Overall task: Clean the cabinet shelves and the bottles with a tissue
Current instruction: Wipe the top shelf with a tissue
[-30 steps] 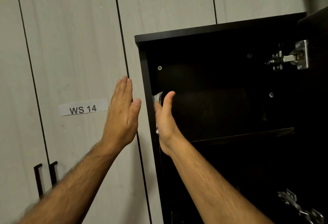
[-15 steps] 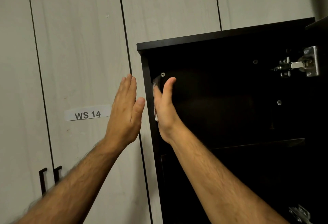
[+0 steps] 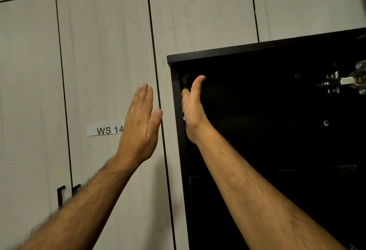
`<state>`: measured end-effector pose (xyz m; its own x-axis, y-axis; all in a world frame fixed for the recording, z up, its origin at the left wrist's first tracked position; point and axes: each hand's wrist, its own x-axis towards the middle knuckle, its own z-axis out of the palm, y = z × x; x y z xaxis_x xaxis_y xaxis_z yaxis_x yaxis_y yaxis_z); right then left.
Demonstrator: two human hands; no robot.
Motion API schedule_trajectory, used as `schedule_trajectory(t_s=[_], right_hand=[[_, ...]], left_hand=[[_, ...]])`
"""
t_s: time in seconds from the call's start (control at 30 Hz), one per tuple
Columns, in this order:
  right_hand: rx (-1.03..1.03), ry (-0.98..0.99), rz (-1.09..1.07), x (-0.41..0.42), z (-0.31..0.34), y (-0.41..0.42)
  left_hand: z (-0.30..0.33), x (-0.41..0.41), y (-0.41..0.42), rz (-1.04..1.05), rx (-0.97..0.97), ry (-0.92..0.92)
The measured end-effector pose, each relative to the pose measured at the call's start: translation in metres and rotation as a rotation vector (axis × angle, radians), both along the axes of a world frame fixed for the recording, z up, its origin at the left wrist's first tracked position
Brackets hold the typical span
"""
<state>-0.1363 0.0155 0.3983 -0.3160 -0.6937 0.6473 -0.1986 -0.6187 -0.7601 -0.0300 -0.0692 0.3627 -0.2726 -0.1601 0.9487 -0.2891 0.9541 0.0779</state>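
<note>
Flat palms at a dark cabinet's left wall

Right hand, fingers straight, presses a mostly hidden white tissue against the matte black cabinet inside wall, centre frame; left hand, flat and empty, lies on pale wood-grain panels.

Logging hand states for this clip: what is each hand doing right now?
Left hand: open, fingers straight, holding nothing.
Right hand: open, pressed flat against the cabinet's inner side wall; only a white sliver shows under it.
</note>
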Motion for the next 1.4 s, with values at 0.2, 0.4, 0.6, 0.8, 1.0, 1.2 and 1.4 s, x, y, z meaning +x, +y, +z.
schedule_trajectory(t_s=[0.2, 0.4, 0.6, 0.8, 1.0, 1.2, 1.4], right_hand=[[-0.108, 0.107, 0.065, 0.006, 0.002, 0.015], [-0.064, 0.093, -0.025, -0.006, -0.017, -0.002], [-0.05, 0.112, -0.045, -0.002, 0.006, -0.002], [-0.086, 0.254, -0.034, -0.006, -0.03, 0.009], [0.216, 0.364, -0.159, -0.019, -0.066, 0.01], [0.582, 0.719, -0.277, -0.035, -0.087, 0.029], [0.759, 1.186, -0.462, -0.047, -0.089, 0.052]], left_hand=[[-0.002, -0.003, 0.001, -0.017, -0.004, -0.004], [-0.007, -0.004, -0.002, -0.034, -0.004, -0.016], [-0.007, -0.003, 0.0, -0.051, 0.011, -0.009], [-0.015, -0.006, -0.003, -0.063, 0.023, -0.015], [-0.023, -0.016, -0.002, -0.111, 0.035, -0.019], [-0.026, -0.028, 0.004, -0.17, 0.021, -0.016], [-0.033, -0.037, 0.009, -0.224, 0.016, 0.019]])
